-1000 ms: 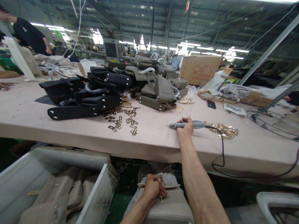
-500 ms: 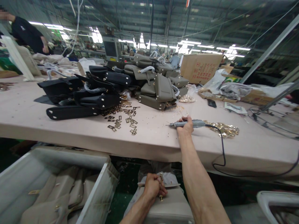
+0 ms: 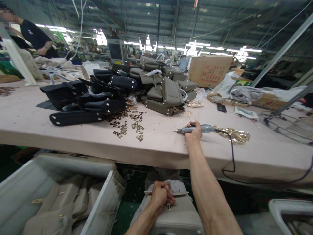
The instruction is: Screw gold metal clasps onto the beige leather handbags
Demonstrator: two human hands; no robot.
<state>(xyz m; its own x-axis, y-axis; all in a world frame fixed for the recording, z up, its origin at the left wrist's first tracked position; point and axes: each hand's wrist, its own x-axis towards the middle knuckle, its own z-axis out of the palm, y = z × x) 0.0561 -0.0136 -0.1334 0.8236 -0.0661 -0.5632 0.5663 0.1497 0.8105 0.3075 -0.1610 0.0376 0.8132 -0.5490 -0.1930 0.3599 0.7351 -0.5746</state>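
Note:
My right hand [image 3: 194, 132] is wrapped round a grey electric screwdriver [image 3: 207, 128], resting just above the table with its bit to the left. A black cord runs from the tool's back end. Below the table edge, a beige handbag [image 3: 179, 213] lies close to my body. My left hand [image 3: 160, 195] is closed on its flap [image 3: 179, 193] near the gold clasp [image 3: 169, 206]; the fingertips are partly hidden. Gold metal fittings [image 3: 236, 135] lie heaped right of the screwdriver. More rectangular fittings [image 3: 138, 126] are scattered left of it.
Black handbags [image 3: 85, 104] and olive handbags [image 3: 166, 94] are piled on the table [image 3: 158, 143]. A white bin [image 3: 102, 195] at lower left holds beige bags. A cardboard box [image 3: 209, 70] and a phone [image 3: 221, 108] sit behind. A person [image 3: 36, 37] stands far left.
My hands, the screwdriver and the beige handbag stay almost in place. The person at far left has moved slightly right, with an arm now bent.

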